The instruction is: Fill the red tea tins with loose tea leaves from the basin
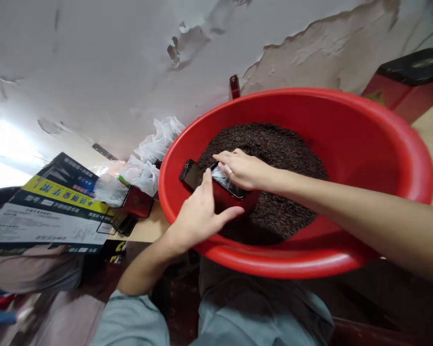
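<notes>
A big red plastic basin point(364, 129) holds a heap of dark loose tea-like leaves point(274, 149). Inside it sits a small dark red box point(225, 199). My left hand point(198, 214) grips the near side of the box, thumb and fingers wrapped round it. My right hand point(243, 168) reaches in from the right and pinches a clear plastic bag point(220, 175) lying over the box's opening. A dark lid-like piece point(190, 174) leans on the basin's inner wall, left of the box.
Left of the basin lie crumpled clear plastic bags point(147, 158), another dark red box point(137, 202) and a printed black-and-yellow carton point(50, 202) on a pale tabletop. A red bin with black lid point(407, 81) stands far right. Peeling wall behind.
</notes>
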Motion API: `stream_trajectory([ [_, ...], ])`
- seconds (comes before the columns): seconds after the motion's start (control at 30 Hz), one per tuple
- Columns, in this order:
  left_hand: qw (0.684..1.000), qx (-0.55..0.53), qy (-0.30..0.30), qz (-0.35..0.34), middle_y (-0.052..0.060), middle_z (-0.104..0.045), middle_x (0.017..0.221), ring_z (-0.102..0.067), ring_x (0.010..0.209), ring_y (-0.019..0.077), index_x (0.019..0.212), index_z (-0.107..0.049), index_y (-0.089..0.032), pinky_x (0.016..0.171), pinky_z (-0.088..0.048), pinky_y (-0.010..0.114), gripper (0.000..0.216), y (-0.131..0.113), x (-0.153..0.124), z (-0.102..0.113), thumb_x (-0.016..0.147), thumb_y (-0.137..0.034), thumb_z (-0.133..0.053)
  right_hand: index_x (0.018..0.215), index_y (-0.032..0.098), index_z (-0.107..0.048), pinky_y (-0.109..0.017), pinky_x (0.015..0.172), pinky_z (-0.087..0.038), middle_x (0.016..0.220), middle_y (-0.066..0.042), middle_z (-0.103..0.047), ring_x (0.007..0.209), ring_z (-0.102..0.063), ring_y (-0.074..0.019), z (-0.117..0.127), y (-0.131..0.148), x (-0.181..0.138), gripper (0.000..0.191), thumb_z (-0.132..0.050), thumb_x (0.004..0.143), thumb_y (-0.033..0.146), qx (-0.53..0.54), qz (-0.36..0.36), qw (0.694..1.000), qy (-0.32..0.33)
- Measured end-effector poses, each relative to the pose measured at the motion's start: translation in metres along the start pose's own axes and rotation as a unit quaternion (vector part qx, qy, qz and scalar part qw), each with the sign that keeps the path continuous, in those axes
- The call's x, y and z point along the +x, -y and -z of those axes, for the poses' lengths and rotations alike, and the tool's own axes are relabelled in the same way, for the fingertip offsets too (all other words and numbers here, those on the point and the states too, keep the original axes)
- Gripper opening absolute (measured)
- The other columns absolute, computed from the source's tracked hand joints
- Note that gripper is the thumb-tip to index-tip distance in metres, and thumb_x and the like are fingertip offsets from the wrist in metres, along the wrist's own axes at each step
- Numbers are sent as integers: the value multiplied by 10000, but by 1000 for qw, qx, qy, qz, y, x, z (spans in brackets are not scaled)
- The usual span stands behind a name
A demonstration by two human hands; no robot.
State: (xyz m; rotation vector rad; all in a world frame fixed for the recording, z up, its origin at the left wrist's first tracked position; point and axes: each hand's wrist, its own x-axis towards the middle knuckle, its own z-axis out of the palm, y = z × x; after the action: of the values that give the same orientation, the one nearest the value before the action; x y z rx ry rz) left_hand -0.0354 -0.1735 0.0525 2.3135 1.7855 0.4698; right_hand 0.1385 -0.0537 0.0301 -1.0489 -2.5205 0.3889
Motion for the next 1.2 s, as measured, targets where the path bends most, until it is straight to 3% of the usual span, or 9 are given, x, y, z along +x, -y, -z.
stream_trajectory([
  [0.1, 1000, -21, -3, -10, 348, -274, 1734, -291, 1630, 447, 1690, -164, -50, 1291, -362, 558, 1290, 2, 12, -18, 777, -611, -881, 1472, 13, -597, -584, 1147, -438, 1515, -289, -574, 1337, -581, -411, -5, 4, -2, 547, -276, 1098, 249, -29, 3, 999, -13],
  [0.23, 993, -77, 25, -89, 336, -347, 1707, -368, 1602, 437, 1701, -117, -78, 1295, -356, 543, 1402, 27, 42, -14, 665, -505, -961, 1483, 0, -566, -670, 1058, -461, 1414, -337, -590, 1265, -585, -474, -3, 1, -10, 608, -240, 1104, 346, -47, -20, 998, -21],
  [0.4, 973, -121, 75, -183, 263, -369, 1717, -417, 1572, 444, 1727, -133, -164, 1283, -383, 518, 1471, 41, 54, 14, 551, -387, -986, 1520, 29, -547, -682, 881, -541, 1329, -355, -612, 1120, -639, -515, 16, 23, -32, 714, -225, 1103, 511, -92, -65, 993, -42],
  [0.53, 952, -194, 158, -179, 212, -379, 1724, -378, 1596, 436, 1731, -206, -227, 1260, -417, 522, 1456, 50, 64, 35, 526, -424, -1000, 1573, 49, -501, -715, 1016, -497, 1377, -324, -626, 1255, -610, -509, 28, 46, -43, 699, -260, 1103, 507, -111, -49, 992, -28],
  [0.63, 923, -275, 219, -155, 181, -495, 1661, -483, 1538, 410, 1709, -290, -287, 1201, -491, 518, 1280, 68, 76, 39, 635, -470, -962, 1663, 72, -374, -790, 1119, -402, 1627, -313, -454, 1474, -452, -538, 26, 43, -36, 712, -293, 1094, 492, -64, -50, 996, 23],
  [0.73, 924, -314, 183, -122, 179, -568, 1606, -563, 1477, 397, 1681, -342, -296, 1162, -531, 537, 1000, 78, 67, 38, 831, -485, -836, 1723, 102, -243, -708, 1230, -358, 1798, -229, -178, 1616, -284, -469, 18, 30, -23, 711, -275, 1100, 443, 2, -41, 997, 67],
  [0.83, 949, -286, 102, -84, 202, -530, 1637, -559, 1479, 404, 1700, -280, -267, 1167, -522, 598, 838, 62, 29, 35, 992, -521, -650, 1715, 80, -269, -587, 1212, -454, 1777, -207, -271, 1567, -402, -413, 10, 31, -15, 688, -225, 1115, 413, 28, -59, 995, 75],
  [1.0, 995, -68, 13, -69, 271, -227, 1778, -273, 1625, 493, 1745, -60, -205, 1264, -359, 705, 1334, 29, -16, 2, 783, -637, -878, 1641, 54, -411, -634, 1082, -534, 1654, -255, -466, 1447, -501, -448, 4, 52, -16, 664, -205, 1126, 418, -29, -85, 995, 46],
  [1.2, 974, -113, -3, -195, 240, -206, 1788, -301, 1625, 453, 1744, 11, -246, 1316, -311, 611, 1453, 67, 28, -14, 710, -626, -936, 1699, 154, -338, -731, 1061, -482, 1613, -250, -513, 1382, -561, -478, 19, 41, -21, 656, -220, 1131, 460, -29, -4, 995, 97],
])
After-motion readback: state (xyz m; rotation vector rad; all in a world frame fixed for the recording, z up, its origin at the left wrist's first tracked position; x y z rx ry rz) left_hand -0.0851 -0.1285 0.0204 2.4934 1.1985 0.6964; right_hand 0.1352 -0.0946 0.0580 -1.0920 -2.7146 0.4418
